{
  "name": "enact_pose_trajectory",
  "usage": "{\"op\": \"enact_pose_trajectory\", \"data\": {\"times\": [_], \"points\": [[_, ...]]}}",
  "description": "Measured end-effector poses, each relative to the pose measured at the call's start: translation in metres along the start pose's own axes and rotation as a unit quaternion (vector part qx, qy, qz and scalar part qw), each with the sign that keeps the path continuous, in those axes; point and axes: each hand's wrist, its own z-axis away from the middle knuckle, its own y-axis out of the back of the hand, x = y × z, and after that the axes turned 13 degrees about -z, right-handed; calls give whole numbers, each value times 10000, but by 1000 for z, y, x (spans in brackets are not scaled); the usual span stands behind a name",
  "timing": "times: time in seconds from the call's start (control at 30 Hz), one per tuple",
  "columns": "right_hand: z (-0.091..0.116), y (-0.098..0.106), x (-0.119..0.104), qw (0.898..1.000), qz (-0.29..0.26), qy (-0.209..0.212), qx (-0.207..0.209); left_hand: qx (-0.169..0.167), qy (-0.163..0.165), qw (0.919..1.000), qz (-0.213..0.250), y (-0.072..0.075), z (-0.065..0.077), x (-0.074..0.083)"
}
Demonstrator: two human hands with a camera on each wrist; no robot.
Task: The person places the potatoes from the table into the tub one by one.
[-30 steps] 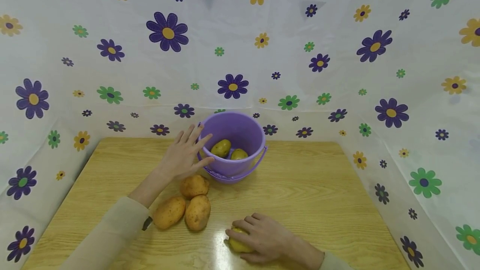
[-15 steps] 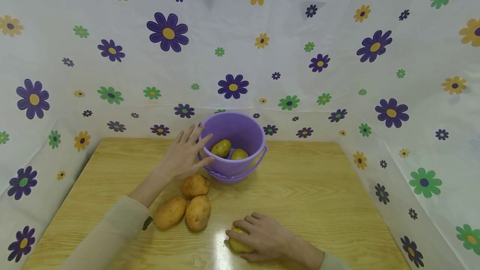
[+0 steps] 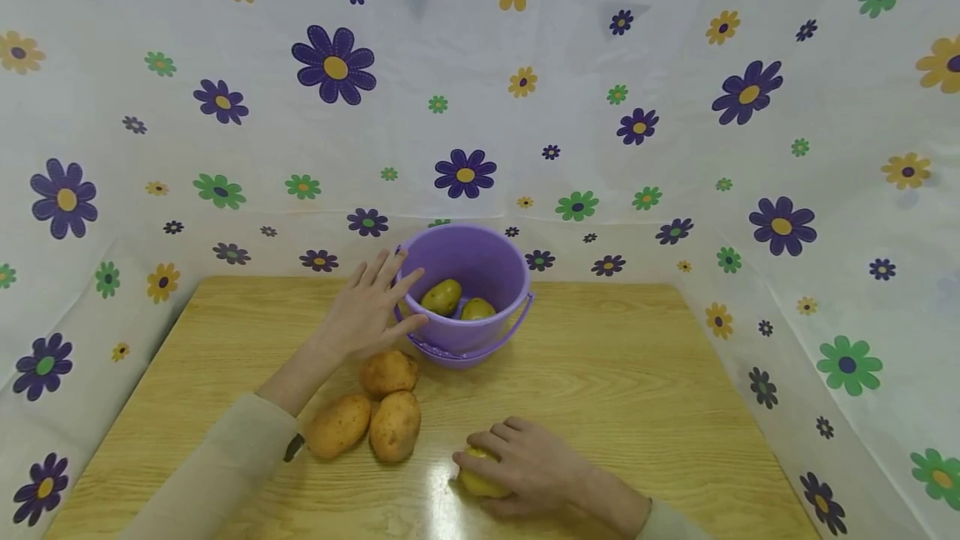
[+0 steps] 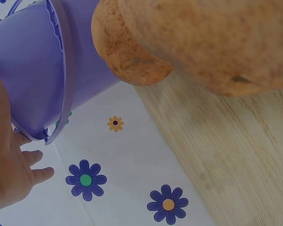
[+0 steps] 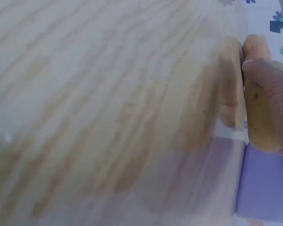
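Note:
My right hand [image 3: 536,467] grips a yellow potato [image 3: 482,485] low over the front middle of the table, fingers over its top. In the right wrist view the thumb lies along this speckled potato [image 5: 260,123]. Farther back, my left hand [image 3: 358,311] rests with spread fingers against the left rim of a purple bucket [image 3: 480,335]. Two yellowish potatoes, one on the left [image 3: 441,297] and one on the right [image 3: 477,308], lie inside the bucket. In the left wrist view, my left hand's fingers [image 4: 40,175] stretch straight by the bucket.
Three brown potatoes cluster left of centre: one at the back [image 3: 388,373], one on the left [image 3: 339,426], one on the right [image 3: 395,427]. The bucket's handle [image 3: 517,325] hangs down its front. A flowered white sheet [image 3: 570,48] walls the wooden table [image 3: 622,373] behind and at the sides.
My right hand has shifted very slightly, knuckles a little higher, and more of the yellow potato shows under its fingers. My left hand and the bucket stay put.

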Motion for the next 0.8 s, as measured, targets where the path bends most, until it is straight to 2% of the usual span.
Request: {"op": "enact_pose_trajectory", "data": {"times": [0.3,0.6,0.8], "points": [[-4,7,6,9996,-88,36,262,13,-3,10000,-8,-1,-1,1],[-7,23,15,9996,-110,78,256,8,-1,10000,-22,-1,0,0],[-11,31,22,9986,-58,85,519,-7,9,10000,12,-1,-1,0]]}}
